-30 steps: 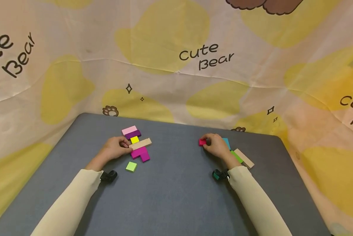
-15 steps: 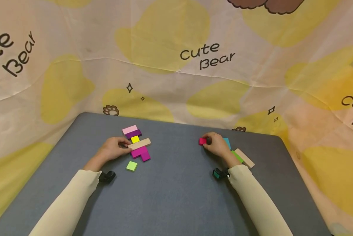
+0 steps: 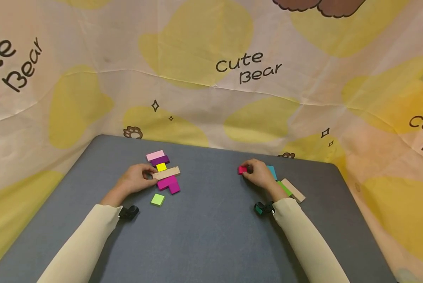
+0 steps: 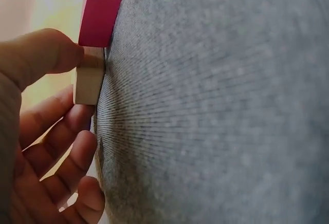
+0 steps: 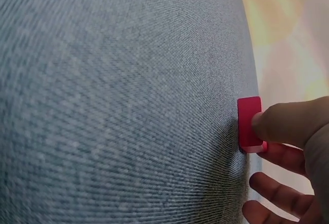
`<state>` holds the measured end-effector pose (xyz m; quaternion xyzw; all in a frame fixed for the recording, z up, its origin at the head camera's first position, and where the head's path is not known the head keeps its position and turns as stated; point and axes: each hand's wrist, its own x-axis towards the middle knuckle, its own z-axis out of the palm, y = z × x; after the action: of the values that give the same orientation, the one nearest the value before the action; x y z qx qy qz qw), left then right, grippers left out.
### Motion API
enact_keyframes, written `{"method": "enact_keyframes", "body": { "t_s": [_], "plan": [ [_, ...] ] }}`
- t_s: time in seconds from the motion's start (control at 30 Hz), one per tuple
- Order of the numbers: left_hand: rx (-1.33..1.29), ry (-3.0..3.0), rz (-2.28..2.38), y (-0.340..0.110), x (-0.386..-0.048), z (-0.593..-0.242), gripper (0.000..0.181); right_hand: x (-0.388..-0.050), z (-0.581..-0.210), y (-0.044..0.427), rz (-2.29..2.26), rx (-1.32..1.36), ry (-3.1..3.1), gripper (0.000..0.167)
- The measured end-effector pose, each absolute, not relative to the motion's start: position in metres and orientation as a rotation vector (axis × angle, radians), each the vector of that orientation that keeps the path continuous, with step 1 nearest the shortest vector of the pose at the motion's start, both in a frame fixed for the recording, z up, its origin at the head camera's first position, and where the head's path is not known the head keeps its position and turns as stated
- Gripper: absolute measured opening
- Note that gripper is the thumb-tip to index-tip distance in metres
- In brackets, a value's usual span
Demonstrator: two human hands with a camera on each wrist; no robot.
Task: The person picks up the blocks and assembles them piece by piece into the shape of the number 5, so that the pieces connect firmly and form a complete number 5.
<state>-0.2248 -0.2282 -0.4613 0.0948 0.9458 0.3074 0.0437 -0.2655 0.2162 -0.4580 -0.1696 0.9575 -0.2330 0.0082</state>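
Hands (image 3: 135, 179) (image 3: 259, 173) well apart, L pinching wood blk (image 3: 166, 173), R red blk (image 3: 241, 170).

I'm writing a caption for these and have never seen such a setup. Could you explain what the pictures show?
There is no machine here, just a person's bare left hand and right hand working at a gray table. The wide picture is filmed from the person's head, looking forward and down; the two close-ups are filmed from the wrists. The left hand pinches one end of a wooden block. Near it lie a pink block, a purple block, a yellow block and a magenta piece; a lime-green block lies apart, nearer the person. The right hand pinches a red block. Close by are a blue piece, a green piece and a second wooden block.
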Motion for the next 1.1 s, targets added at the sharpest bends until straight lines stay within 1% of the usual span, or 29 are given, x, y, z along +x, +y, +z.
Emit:
{"method": "enact_keyframes", "body": {
  "t_s": [0.37,0.63,0.97,1.1],
  "plan": [
    [0.341,2.998,1.001,-0.231,-0.223,-0.468,0.031,-0.265,-0.458,0.217,-0.723,-0.496,2.995,0.028],
    [0.415,3.088,1.051,-0.235,-0.221,-0.466,0.027,-0.264,-0.458,0.216,-0.731,-0.473,2.994,0.028],
    [0.492,3.065,1.081,-0.220,-0.228,-0.455,0.031,-0.264,-0.458,0.215,-0.703,-0.450,2.991,0.028],
    [0.517,3.036,1.100,-0.208,-0.232,-0.450,0.028,-0.264,-0.457,0.214,-0.697,-0.450,2.988,0.028]
  ]
}}
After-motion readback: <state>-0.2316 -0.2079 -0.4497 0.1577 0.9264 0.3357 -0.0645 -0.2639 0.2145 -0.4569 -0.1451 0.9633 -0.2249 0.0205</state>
